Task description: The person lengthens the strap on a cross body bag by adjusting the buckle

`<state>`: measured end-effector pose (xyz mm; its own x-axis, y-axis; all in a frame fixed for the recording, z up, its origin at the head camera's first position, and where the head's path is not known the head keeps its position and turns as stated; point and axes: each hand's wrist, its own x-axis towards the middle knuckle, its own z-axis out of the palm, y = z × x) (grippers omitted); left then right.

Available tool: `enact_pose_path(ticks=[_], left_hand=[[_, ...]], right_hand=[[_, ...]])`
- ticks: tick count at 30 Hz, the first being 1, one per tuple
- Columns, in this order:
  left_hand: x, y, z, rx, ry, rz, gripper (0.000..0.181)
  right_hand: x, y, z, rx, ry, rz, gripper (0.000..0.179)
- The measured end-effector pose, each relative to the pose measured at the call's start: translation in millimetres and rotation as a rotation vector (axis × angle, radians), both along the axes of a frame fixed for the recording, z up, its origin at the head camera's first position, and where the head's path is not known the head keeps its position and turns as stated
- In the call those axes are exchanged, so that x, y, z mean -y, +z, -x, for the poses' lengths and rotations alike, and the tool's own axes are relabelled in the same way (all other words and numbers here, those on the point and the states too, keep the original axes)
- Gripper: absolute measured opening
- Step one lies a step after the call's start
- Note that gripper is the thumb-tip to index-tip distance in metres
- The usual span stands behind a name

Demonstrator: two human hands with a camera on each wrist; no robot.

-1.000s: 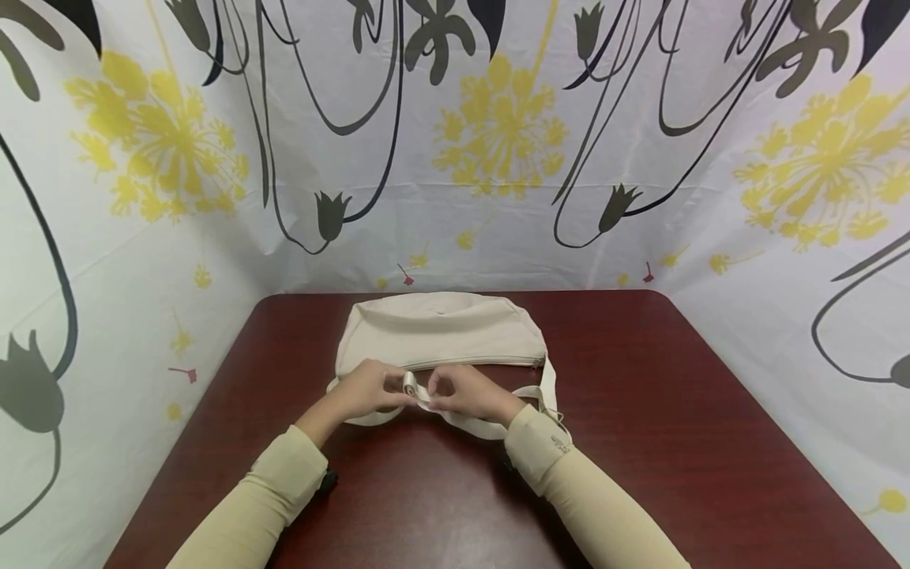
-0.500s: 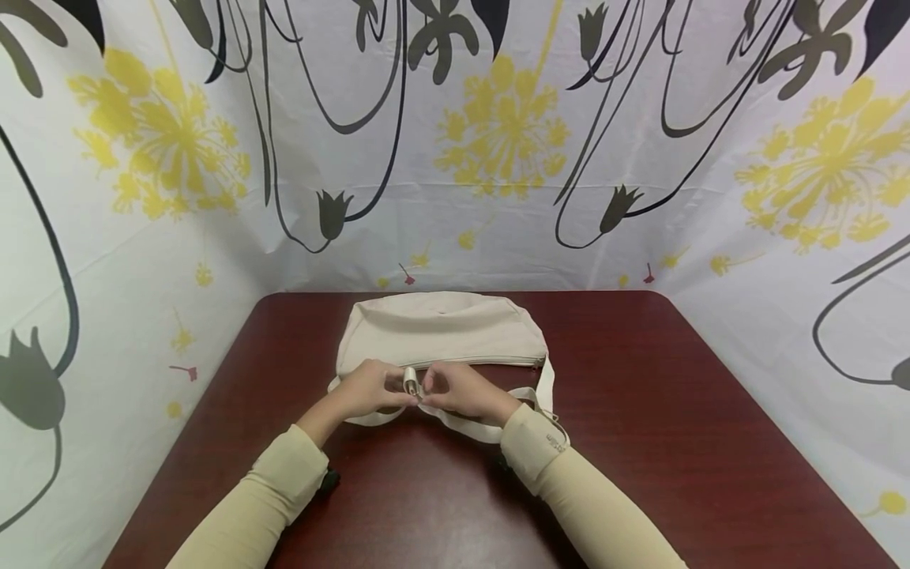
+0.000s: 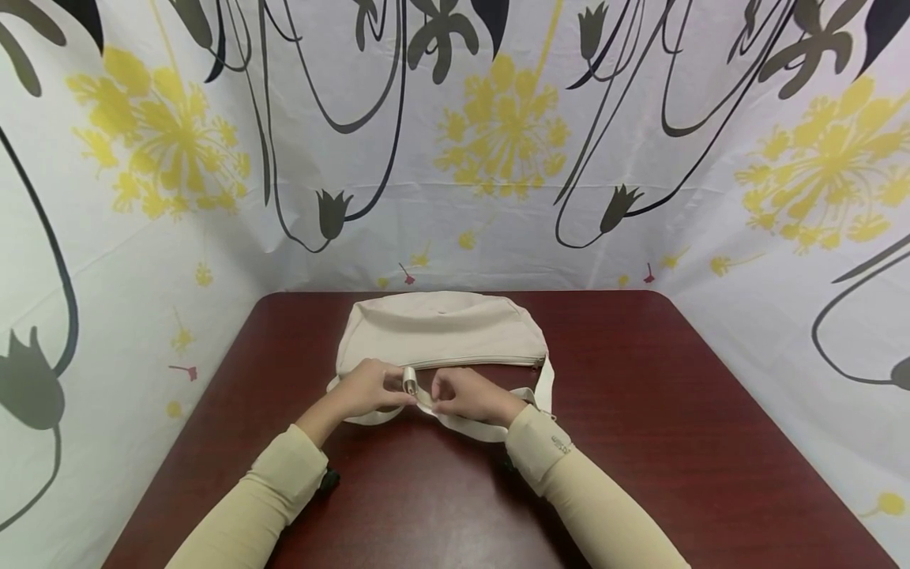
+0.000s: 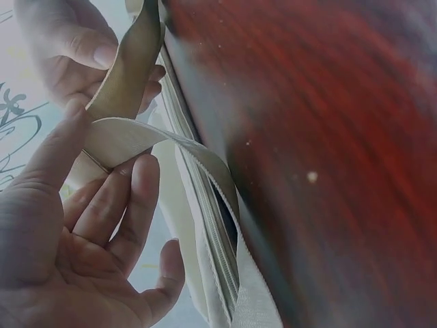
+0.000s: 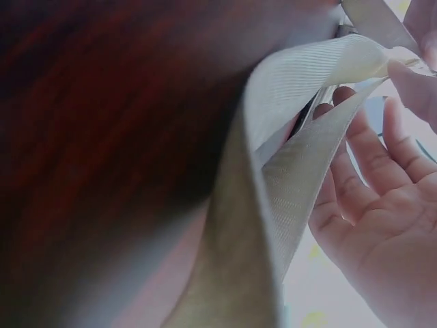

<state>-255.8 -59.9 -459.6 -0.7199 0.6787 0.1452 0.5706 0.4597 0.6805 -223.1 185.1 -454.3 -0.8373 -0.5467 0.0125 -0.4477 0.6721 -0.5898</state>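
Note:
A cream shoulder bag (image 3: 441,332) lies on the table with its zipper (image 3: 483,360) toward me. In front of it, my left hand (image 3: 370,389) pinches the bag's strap between thumb and fingers, where a short loop of webbing (image 3: 409,378) stands up with a metallic glint inside. Close on its right, my right hand (image 3: 471,395) pinches another stretch of the strap (image 3: 472,429). From the left wrist, the folded webbing (image 4: 123,140) passes between thumb and fingers. Two layers of strap (image 5: 300,171) run to the right thumb in the right wrist view; the fingertips are partly hidden.
The dark red table (image 3: 398,506) extends around the bag on all sides. Patterned white cloth (image 3: 441,158) hangs behind and at both sides. Strap ends (image 3: 546,387) join the bag at its sides.
My right hand moved in toward the left hand, then drew back slightly right with the strap. The webbing loop at the left fingers has turned. The bag has stayed put.

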Motion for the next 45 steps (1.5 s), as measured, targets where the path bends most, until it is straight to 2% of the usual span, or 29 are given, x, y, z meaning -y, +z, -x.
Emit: enact_pose_path(ticks=[10,19,26,33,45], left_hand=[[-1.4,2.7,0.3,-0.076,0.003,0.051,0.016],[-2.2,4.5,-0.6,-0.032,0.004,0.057,0.016],[-2.0,2.8,0.6,-0.062,-0.003,0.061,0.016],[-0.6,2.4,0.9,-0.075,-0.004,0.047,0.015],[-0.4,1.8,1.8,-0.082,-0.006,0.05,0.016]], right_hand=[[3.5,3.4,1.8,-0.034,-0.015,-0.001,0.013],[8.5,6.0,-0.1,-0.039,0.001,0.036,0.011],[7.0,3.8,0.4,-0.019,-0.003,0.008,0.016],[4.5,0.0,0.9,-0.048,0.029,-0.066,0.023],[6.1,-0.5,2.5,-0.073,0.029,-0.055,0.021]])
